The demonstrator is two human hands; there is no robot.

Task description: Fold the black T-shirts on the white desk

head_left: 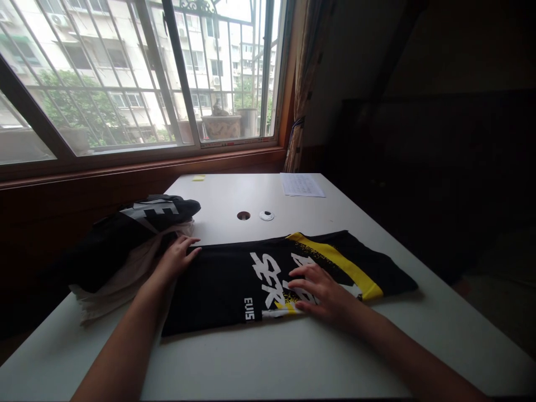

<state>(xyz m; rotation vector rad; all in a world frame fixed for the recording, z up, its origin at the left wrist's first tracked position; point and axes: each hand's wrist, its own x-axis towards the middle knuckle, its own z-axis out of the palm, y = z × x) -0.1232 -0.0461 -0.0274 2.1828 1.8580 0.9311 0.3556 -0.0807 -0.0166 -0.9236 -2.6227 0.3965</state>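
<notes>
A black shirt (213,285) with white lettering and a yellow band lies folded lengthwise across the table in the head view. My left hand (180,254) rests at its far left corner, fingers extended and apart. Over the printed lettering, my right hand (316,290) lies with its fingers spread on the cloth. Neither hand grips the fabric. Left of my left hand is a heap of clothes, with a black garment (113,245) bearing a grey-and-black print on top of a pale garment (138,268).
The white table (259,363) stands below a barred window (226,84). Printed paper (302,185) and a yellow note (199,178) lie at its far end. Near its middle are a round cable hole (243,215) and a white cap (267,215). A curtain (304,84) hangs beyond.
</notes>
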